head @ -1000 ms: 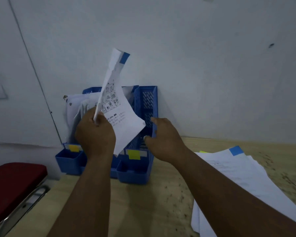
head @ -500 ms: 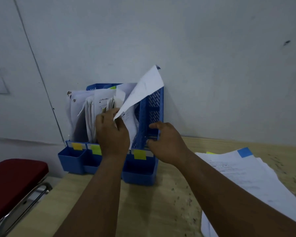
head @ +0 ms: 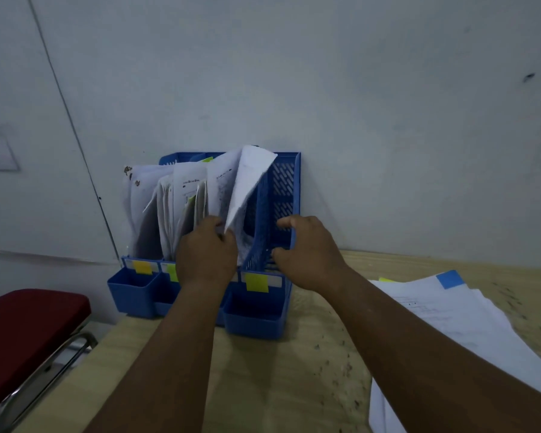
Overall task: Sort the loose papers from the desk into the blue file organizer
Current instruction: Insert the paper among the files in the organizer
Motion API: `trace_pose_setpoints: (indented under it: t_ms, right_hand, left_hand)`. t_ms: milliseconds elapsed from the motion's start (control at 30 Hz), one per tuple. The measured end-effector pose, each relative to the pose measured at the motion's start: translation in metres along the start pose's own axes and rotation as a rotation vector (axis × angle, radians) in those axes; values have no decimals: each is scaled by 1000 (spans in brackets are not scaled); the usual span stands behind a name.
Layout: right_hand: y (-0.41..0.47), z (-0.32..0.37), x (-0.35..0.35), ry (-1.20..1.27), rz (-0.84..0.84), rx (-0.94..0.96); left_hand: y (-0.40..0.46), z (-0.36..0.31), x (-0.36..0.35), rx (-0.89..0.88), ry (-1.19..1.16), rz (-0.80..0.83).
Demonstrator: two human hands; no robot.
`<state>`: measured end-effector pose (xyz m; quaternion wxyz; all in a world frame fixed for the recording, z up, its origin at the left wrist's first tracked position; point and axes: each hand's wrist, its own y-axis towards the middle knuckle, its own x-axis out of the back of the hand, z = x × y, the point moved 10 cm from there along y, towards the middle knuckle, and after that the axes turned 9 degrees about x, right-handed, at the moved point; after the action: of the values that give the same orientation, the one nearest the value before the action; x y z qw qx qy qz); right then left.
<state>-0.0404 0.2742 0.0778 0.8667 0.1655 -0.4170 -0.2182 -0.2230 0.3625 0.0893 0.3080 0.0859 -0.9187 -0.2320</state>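
The left hand (head: 205,253) hides the sheet's (head: 247,189) lower edge; the loose stack (head: 469,320) runs off the right edge.

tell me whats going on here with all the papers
A person is filing papers into a blue file organizer against the wall. The left hand pinches a sheet that stands in a slot, while the right hand grips the organizer's right side. A stack of loose papers waits on the desk.

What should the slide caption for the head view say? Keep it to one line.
Left hand pushes a sheet into the blue organizer while the right hand steadies its side.
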Motion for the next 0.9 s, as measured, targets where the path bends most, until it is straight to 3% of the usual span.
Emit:
trace_pose_setpoints:
  t_ms: [200,500,667,800,900]
  right_hand:
    - [2,2,0,-11,-11,15]
    - [13,28,-32,132,111,62]
    - [26,58,-60,14,110,177]
    - [36,60,-79,-27,124,171]
    - [39,61,-93,67,167,145]
  left_hand:
    - [5,-8,25,17,-151,-172]
    - [15,6,28,173,-329,-54]
    - [23,14,18,294,-484,96]
    - [29,15,16,285,-431,159]
    - [30,9,24,231,-230,150]
